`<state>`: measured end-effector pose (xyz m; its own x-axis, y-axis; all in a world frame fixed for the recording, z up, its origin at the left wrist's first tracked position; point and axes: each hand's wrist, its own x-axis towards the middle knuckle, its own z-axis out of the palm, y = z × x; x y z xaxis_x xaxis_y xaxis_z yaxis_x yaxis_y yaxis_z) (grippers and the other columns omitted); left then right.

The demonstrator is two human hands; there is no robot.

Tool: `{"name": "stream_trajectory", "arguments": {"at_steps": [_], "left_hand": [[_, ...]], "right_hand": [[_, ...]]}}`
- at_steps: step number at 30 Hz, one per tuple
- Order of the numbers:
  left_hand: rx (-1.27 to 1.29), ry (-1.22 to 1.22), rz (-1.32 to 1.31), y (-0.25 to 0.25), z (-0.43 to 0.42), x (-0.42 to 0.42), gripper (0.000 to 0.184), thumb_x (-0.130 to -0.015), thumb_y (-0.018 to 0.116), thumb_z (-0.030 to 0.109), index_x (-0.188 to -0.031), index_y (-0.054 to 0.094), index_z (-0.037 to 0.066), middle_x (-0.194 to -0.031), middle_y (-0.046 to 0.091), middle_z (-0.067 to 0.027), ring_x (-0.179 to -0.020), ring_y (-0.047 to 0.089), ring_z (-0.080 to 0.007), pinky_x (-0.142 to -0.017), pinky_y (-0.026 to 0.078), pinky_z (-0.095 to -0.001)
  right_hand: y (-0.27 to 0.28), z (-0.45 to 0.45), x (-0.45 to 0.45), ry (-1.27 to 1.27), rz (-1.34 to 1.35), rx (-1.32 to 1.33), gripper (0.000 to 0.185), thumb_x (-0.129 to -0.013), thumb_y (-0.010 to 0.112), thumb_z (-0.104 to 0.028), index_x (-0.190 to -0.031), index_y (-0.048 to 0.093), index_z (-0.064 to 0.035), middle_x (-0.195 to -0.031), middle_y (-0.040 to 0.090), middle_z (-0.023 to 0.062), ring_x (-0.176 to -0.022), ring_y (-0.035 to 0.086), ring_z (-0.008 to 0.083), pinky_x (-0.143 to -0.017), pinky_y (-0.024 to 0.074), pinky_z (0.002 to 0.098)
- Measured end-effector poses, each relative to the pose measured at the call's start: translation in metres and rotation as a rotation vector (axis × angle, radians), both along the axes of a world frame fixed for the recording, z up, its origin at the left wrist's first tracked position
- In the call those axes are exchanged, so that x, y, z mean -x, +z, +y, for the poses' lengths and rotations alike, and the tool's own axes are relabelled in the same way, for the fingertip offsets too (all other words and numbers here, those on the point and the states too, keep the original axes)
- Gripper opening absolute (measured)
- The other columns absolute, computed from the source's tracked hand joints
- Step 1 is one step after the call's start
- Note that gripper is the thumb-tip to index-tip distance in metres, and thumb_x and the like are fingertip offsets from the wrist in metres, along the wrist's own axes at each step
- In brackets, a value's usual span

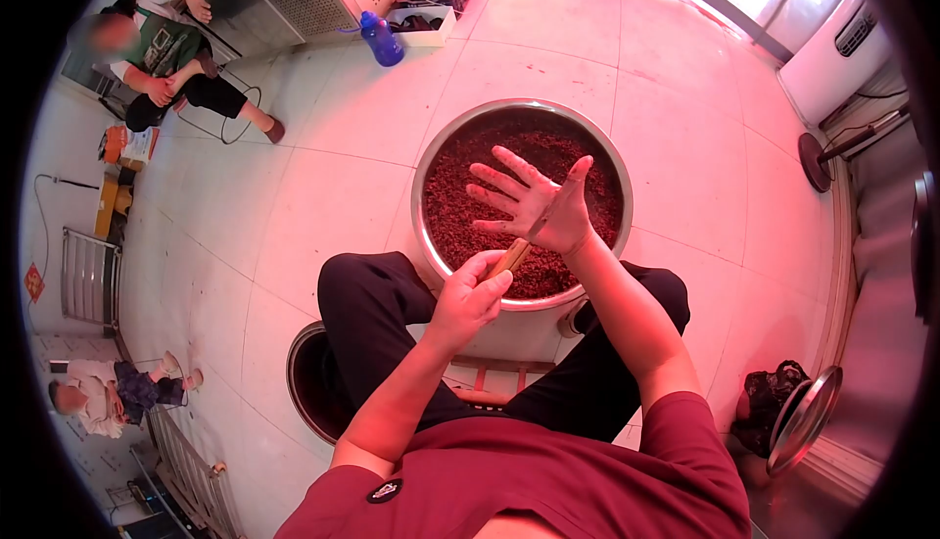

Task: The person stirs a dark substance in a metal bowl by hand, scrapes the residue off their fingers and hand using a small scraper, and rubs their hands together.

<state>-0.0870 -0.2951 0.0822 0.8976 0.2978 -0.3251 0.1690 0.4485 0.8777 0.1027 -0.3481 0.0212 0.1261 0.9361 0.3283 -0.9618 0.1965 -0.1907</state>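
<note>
My left hand (pixel 471 296) grips the wooden handle of a knife (pixel 510 259). Its thin blade runs up across the palm of my right hand (pixel 548 208), apparently touching it. That hand is palm up with fingers spread, and dark red bits cling to the fingers and thumb. Below both hands, a wide metal basin (pixel 427 245) stands on the floor between my knees. Inside is a dark red, crumbly mass (pixel 460 196) of small pieces. The knife's tip is hard to make out against the hand.
Beside my left leg stands a dark bucket (pixel 294 382). A blue jug (pixel 381 40) stands near a white box (pixel 426 30). One person (pixel 162 59) sits at upper left, another (pixel 108 392) at lower left. To my right are a metal lid (pixel 805 421) and a black bag (pixel 769 402).
</note>
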Motion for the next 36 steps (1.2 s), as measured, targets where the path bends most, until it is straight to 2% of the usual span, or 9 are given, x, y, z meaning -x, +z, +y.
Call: {"name": "stream_trajectory", "arguments": {"at_steps": [7,17,20,23,26,29,32,35,36], "left_hand": [[0.041,-0.001,0.0,-0.002,0.003,0.0,0.033,-0.094,0.051,0.013,-0.123,0.047,-0.002,-0.069,0.045,0.0023,-0.042,0.035,-0.0035,-0.039,0.026,-0.0188],[0.008,-0.019,-0.009,0.002,0.009,0.0,0.028,-0.095,0.052,0.013,-0.12,0.049,0.0,-0.071,0.045,0.0052,-0.049,0.036,0.0001,-0.044,0.027,-0.0161],[0.01,-0.048,0.007,0.009,0.016,0.0,0.028,-0.095,0.052,0.013,-0.12,0.049,0.0,-0.072,0.045,0.0054,-0.049,0.036,0.0002,-0.044,0.027,-0.0161],[-0.013,-0.083,0.038,0.014,0.031,0.004,0.029,-0.094,0.053,0.012,-0.12,0.05,0.0,-0.073,0.046,0.0054,-0.05,0.035,0.0001,-0.045,0.027,-0.0162],[-0.028,-0.074,0.07,0.013,0.045,0.009,0.03,-0.092,0.055,0.01,-0.12,0.052,0.0,-0.074,0.047,0.0051,-0.05,0.035,-0.0001,-0.045,0.027,-0.0162],[-0.044,-0.064,0.058,0.016,0.046,0.006,0.03,-0.092,0.054,0.011,-0.12,0.052,0.0,-0.074,0.046,0.0052,-0.051,0.035,-0.0001,-0.045,0.026,-0.0161],[0.005,-0.03,0.047,0.012,0.041,0.004,0.03,-0.093,0.054,0.011,-0.12,0.052,-0.001,-0.073,0.047,0.0044,-0.049,0.035,-0.0004,-0.043,0.026,-0.0164],[0.039,0.059,0.04,0.0,0.044,0.003,0.029,-0.093,0.054,0.012,-0.119,0.051,-0.001,-0.072,0.047,0.0033,-0.046,0.035,-0.0009,-0.041,0.026,-0.0168],[0.066,0.12,0.023,-0.001,0.046,0.002,0.029,-0.093,0.054,0.012,-0.119,0.051,-0.001,-0.072,0.047,0.0031,-0.046,0.035,-0.0011,-0.04,0.026,-0.017]], "right_hand": [[-0.001,0.0,0.0,-0.002,0.008,0.013,0.115,-0.066,0.044,-0.085,-0.15,0.01,-0.0136,-0.153,0.012,0.0196,-0.141,0.014,0.0381,-0.108,0.0181,0.0638],[-0.005,0.001,0.005,0.041,-0.078,0.069,0.113,-0.067,0.042,-0.085,-0.15,0.012,-0.0146,-0.152,0.016,0.0217,-0.139,0.02,0.0387,-0.106,0.0235,0.0619],[-0.009,0.001,0.006,0.045,-0.11,0.048,0.106,-0.073,0.044,-0.08,-0.15,0.012,-0.0144,-0.152,0.015,0.0218,-0.139,0.02,0.0384,-0.106,0.0244,0.0611],[-0.013,0.0,0.002,0.005,-0.085,0.033,0.088,-0.084,0.047,-0.067,-0.149,0.018,-0.0151,-0.151,0.023,0.0197,-0.138,0.025,0.0357,-0.107,0.0263,0.0568],[-0.006,-0.002,-0.001,-0.045,-0.148,0.066,0.083,-0.087,0.05,-0.06,-0.149,0.019,-0.0148,-0.15,0.025,0.0186,-0.138,0.026,0.0352,-0.106,0.0277,0.0543],[-0.015,0.001,0.001,0.061,-0.017,0.049,0.079,-0.088,0.05,-0.057,-0.148,0.02,-0.0152,-0.149,0.027,0.0177,-0.137,0.027,0.0348,-0.106,0.0285,0.0528],[-0.016,0.002,0.001,0.048,0.004,0.04,0.074,-0.09,0.05,-0.053,-0.148,0.022,-0.017,-0.149,0.028,0.0174,-0.137,0.028,0.0347,-0.105,0.0297,0.0527],[-0.018,0.004,-0.003,-0.075,-0.053,0.226,0.07,-0.092,0.051,-0.047,-0.148,0.02,-0.0204,-0.146,0.033,0.0165,-0.134,0.033,0.0345,-0.105,0.0304,0.0523],[-0.02,0.005,-0.004,-0.147,-0.162,0.325,0.071,-0.091,0.054,-0.042,-0.149,0.019,-0.0207,-0.145,0.034,0.0163,-0.133,0.035,0.0339,-0.105,0.0314,0.0511]]}}
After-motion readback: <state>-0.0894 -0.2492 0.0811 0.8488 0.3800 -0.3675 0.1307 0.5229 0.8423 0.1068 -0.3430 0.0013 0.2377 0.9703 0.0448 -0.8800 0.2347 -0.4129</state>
